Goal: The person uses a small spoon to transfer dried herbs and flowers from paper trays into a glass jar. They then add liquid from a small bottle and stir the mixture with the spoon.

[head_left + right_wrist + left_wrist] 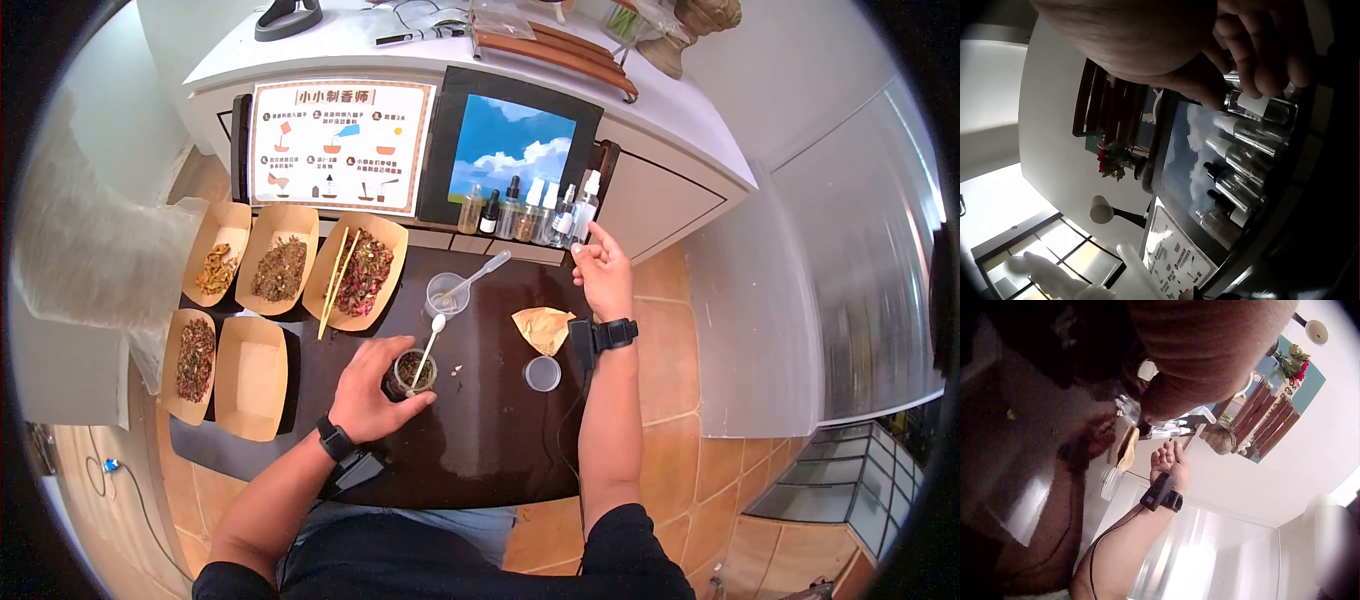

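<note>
On the dark table, my left hand (368,395) curls its thumb and fingers round a small clear jar (408,368) of dried plant bits, with a white spoon (438,324) leaning in it. My right hand (606,278) is raised by the right end of a row of small bottles (508,212), its fingers loosely bent. The right wrist view shows this hand (1147,37) close to a labelled bottle (1254,105), with no grip visible. Beyond the jar stands a clear cup (440,300) with a plastic dropper (487,267) in it.
Several paper trays (252,375) stand at the left, most with dried flowers or herbs; yellow chopsticks (337,285) lie across one. A brown paper piece (545,328) and a round clear container (542,374) lie at the right. Behind stand an instruction sheet (340,150) and a sky picture (515,140).
</note>
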Demonstrator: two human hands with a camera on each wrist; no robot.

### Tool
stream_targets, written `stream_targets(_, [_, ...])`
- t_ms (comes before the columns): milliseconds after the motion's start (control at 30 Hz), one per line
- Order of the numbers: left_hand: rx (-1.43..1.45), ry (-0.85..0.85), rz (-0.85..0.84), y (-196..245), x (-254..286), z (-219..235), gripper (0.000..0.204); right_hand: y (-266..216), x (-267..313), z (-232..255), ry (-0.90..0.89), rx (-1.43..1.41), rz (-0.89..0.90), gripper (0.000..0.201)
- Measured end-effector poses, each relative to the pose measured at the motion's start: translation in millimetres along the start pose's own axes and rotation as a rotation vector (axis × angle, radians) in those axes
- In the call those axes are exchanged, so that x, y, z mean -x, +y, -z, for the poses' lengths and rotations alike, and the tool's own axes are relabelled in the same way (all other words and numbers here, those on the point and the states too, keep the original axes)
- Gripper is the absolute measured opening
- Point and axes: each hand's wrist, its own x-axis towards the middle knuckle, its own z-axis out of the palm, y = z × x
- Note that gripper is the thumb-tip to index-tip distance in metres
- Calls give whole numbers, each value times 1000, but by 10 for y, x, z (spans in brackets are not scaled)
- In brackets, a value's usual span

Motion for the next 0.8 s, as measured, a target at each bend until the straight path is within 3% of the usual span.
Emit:
stream_targets(100, [-2,20,-29,-14,3,-6,73,186,-257,89,77,149,31,57])
stream_targets(233, [-4,16,-30,-14,6,3,73,184,-563,102,144,291,209,52])
stream_targets(300, [-7,10,-23,-11,9,1,73,42,-735,71,247,596,377,53])
stream_targets(433, [-3,4,-16,-5,6,15,73,-136,-1079,13,241,732,337,42])
stream_targets(467, [-6,12,-14,-10,9,17,73,-106,-1185,-8,297,791,424,38])
stream_targets(500, [10,15,-18,-20,14,9,73,-78,-1260,16,294,787,431,38])
stream_targets(567, [24,23,-20,-30,26,4,73,-225,-1261,4,212,766,192,41])
stream_targets(733, [28,32,-38,-50,23,12,77,-411,-981,121,374,670,254,43])
stream_targets(800, [37,33,-38,-55,38,5,78,-418,-791,302,400,501,275,40])
